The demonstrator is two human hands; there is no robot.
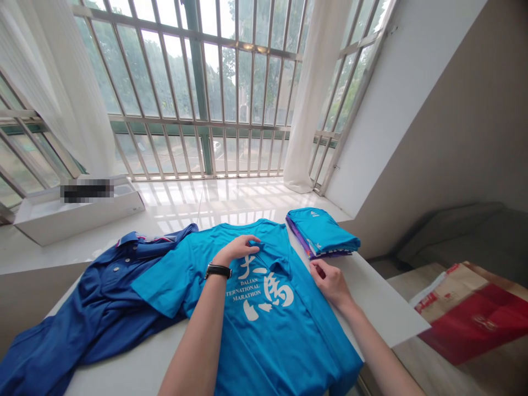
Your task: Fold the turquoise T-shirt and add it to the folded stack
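A bright blue T-shirt (256, 341) with white lettering lies spread across the white surface. My left hand (239, 248), with a black band at the wrist, rests on its upper part; thumb and fingers come together around a small crease of the cloth. Beside the shirt's right edge is my right hand (332, 281), its fingers curled closed. Whether cloth is between those fingers is hidden. A folded stack of clothes (324, 231), blue on top with purple below, lies just beyond my right hand. The T-shirt's left sleeve overlaps a navy polo shirt (119, 302).
A white open box (82, 217) stands on the window ledge at the left. Behind are a barred window (223, 82) and white curtains (311, 110). A red and brown paper bag (478, 313) sits lower down at the right, past the white surface's edge (406, 319).
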